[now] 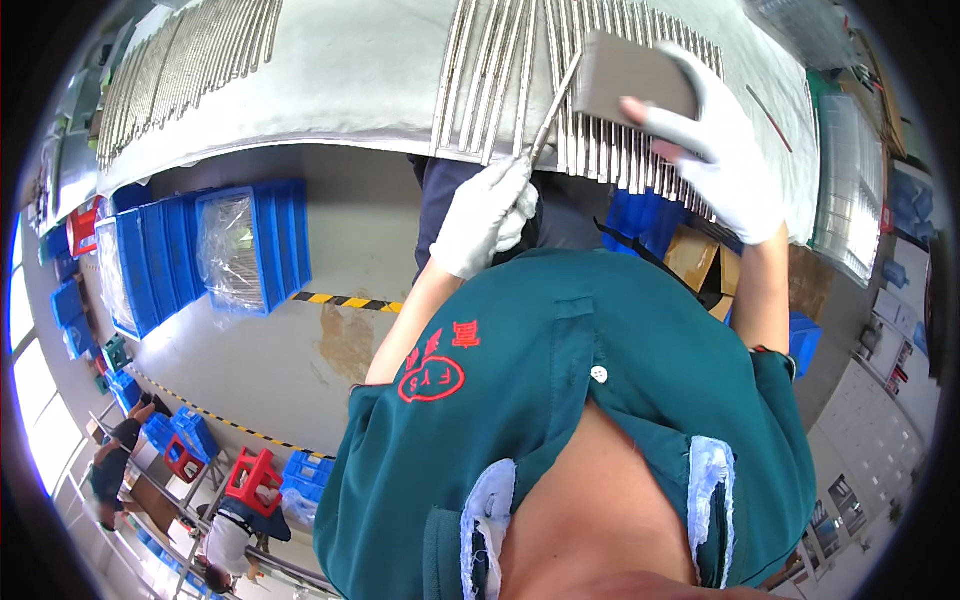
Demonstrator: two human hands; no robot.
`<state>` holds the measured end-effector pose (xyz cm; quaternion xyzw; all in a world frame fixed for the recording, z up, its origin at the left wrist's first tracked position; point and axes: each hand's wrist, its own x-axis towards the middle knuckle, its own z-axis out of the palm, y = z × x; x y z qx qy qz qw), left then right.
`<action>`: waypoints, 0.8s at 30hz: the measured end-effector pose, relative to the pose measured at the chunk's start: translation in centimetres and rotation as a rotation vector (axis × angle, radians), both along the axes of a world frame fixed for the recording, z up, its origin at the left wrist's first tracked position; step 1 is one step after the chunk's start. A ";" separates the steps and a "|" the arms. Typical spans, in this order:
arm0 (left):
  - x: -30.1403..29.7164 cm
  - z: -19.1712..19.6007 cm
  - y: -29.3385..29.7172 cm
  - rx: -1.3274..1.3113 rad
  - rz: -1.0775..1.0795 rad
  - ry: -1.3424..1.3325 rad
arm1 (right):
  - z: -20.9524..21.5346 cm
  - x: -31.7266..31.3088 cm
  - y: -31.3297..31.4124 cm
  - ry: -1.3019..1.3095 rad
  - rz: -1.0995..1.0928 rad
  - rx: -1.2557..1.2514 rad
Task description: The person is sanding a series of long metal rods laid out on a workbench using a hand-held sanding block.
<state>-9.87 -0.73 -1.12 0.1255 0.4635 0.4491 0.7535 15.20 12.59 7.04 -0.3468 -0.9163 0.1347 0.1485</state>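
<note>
My left hand (487,218), in a white glove, is closed around the near end of a thin metal rod (557,108), which slants up and away over the table edge. My right hand (732,150), gloved in white with the thumb and a fingertip bare, grips a flat grey-brown rectangular pad (632,78). The pad lies over a row of shiny metal rods (622,160), hiding their middles; whether it touches them I cannot tell. Left of the pad, several more metal rods (487,80) lie side by side, spaced wider apart.
A white-covered table (350,85) carries another row of rods (190,65) at far left. A thin reddish stick (770,118) lies at right, near clear plastic trays (850,190). Blue crates (255,250) stand on the floor at left. Two people (225,540) are farther off, lower left.
</note>
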 end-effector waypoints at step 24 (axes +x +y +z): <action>-1.1 -2.0 0.0 -0.003 -0.028 -0.538 | 0.0 -1.1 -0.8 0.011 -0.006 0.020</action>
